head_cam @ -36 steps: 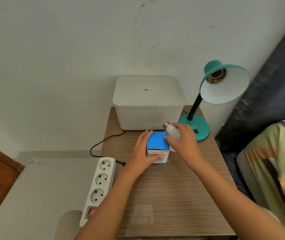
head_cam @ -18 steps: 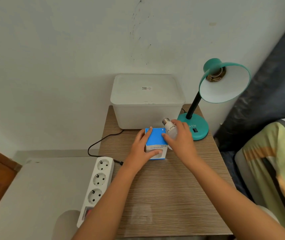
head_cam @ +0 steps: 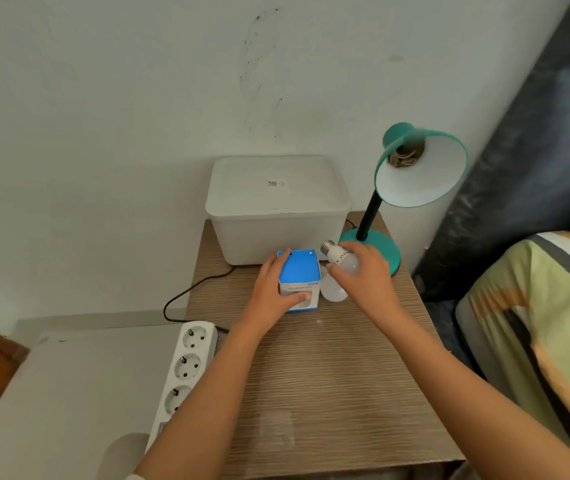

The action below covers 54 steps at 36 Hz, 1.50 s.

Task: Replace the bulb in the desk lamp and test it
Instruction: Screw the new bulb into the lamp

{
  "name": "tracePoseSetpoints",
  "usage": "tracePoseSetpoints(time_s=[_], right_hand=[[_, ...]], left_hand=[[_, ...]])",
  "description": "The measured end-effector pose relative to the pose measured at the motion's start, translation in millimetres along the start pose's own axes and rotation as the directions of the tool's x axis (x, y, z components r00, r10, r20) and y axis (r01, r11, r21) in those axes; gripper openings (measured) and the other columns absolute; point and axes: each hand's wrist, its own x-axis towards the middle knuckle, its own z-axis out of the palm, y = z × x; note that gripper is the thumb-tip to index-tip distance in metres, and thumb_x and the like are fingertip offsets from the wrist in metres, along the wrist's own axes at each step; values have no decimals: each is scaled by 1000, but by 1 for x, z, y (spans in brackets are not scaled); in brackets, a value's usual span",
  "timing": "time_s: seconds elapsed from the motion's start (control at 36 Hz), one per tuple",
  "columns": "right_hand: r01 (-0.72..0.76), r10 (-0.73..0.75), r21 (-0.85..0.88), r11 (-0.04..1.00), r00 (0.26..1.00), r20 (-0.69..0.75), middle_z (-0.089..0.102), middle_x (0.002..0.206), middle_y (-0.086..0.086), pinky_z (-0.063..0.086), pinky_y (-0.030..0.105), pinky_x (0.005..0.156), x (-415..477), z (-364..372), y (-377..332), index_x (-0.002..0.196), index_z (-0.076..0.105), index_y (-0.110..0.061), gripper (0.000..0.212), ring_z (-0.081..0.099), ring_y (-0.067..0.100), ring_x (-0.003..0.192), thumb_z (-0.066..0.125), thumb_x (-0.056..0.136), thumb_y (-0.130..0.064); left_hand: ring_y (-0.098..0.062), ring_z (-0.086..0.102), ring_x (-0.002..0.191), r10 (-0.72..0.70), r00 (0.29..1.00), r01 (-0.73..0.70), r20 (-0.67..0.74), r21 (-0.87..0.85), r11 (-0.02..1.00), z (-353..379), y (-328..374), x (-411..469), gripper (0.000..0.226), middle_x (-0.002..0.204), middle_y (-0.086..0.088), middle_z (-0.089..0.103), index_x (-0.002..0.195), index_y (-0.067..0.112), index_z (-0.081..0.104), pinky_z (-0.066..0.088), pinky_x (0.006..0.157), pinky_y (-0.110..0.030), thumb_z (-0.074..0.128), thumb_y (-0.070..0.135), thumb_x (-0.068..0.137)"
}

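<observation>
Right hand (head_cam: 368, 278) fingers wrapped over a white bulb (head_cam: 340, 263), screw base pointing up-left past the fingertips. A second white bulb (head_cam: 333, 292) lies on the worktop (head_cam: 328, 375) just under those fingers, touching the box side (contact with the fingers unclear). Left hand (head_cam: 273, 289) fingers clamp a blue-and-white bulb box (head_cam: 299, 277), thumb on the near face, the rest over the left edge and top. Both forearms reach in from the near edge, wrists low, palms down.

Room: tight beyond the fingers. White lidded bin (head_cam: 276, 209) stands right behind the box, teal desk lamp (head_cam: 411, 174) base just beyond the right hand, shade tilted, empty socket facing the camera. Bare wood towards the near edge, plenty of open surface there. Left of the left wrist, a white power strip (head_cam: 186, 372) hangs over the worktop's left edge, black cord (head_cam: 186, 296) looping behind. Striped bedding (head_cam: 536, 341) off the right edge.
</observation>
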Motion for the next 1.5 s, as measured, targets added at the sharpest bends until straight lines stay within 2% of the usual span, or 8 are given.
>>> tracePoseSetpoints(time_s=[0.28,0.53,0.64,0.83,1.08,1.25,1.42,1.5], right_hand=[[-38,55,157,987,993,-108,56,108,0,40,26,82,-20,-50,-15,116,59,-20,41,50,13,99,70,77,-26],[-41,131,468,883,978,-160,51,120,2,48,36,86,-2,-120,-33,119,52,-25,46,52,20,107,68,77,-23],[-126,192,698,705,981,-16,49,118,9,49,42,88,20,-133,-37,119,45,-21,47,53,24,102,61,76,-9],[-63,145,494,867,981,-129,51,113,1,48,42,95,49,-130,-31,125,40,-17,48,54,20,108,61,81,-22],[96,-7,298,950,958,-286,49,122,7,41,28,90,68,-108,-22,126,41,-12,47,49,19,111,60,84,-23],[-36,204,633,773,959,-195,47,114,2,59,33,75,71,-102,-35,117,37,-13,35,53,13,97,47,93,-36],[-47,180,592,804,969,-168,41,124,6,52,45,91,70,-94,-29,115,29,-20,38,50,23,113,55,87,-27],[-95,255,670,736,956,-145,51,110,6,57,32,74,70,-98,-32,112,34,-16,29,61,23,100,48,93,-33]], left_hand=[[-11,12,143,16,997,-16,-73,2,1000,-14,16,-14,105,158,5,10,148,25,15,16,109,-26,82,35,68],[-2,9,143,389,921,-389,-5,28,921,-14,122,14,96,157,12,7,146,38,6,17,117,-30,74,27,79],[-1,3,143,514,853,-521,90,116,846,-8,170,46,103,158,11,3,145,44,2,13,111,-21,77,24,75],[-5,3,144,540,810,-576,229,131,807,1,184,89,120,159,7,-1,141,46,-3,13,112,-20,85,19,65],[1,19,137,630,759,-649,164,109,753,8,173,103,105,151,10,19,137,51,8,14,105,-1,79,10,72],[3,25,131,658,743,-669,122,106,736,8,172,102,95,144,11,26,141,37,15,19,105,-4,77,11,74],[6,26,129,656,746,-665,114,84,742,7,170,101,92,143,9,28,141,33,18,20,104,-3,77,10,74],[7,27,127,654,750,-661,102,72,747,7,171,99,90,140,10,29,139,34,19,21,103,-2,77,12,74]])
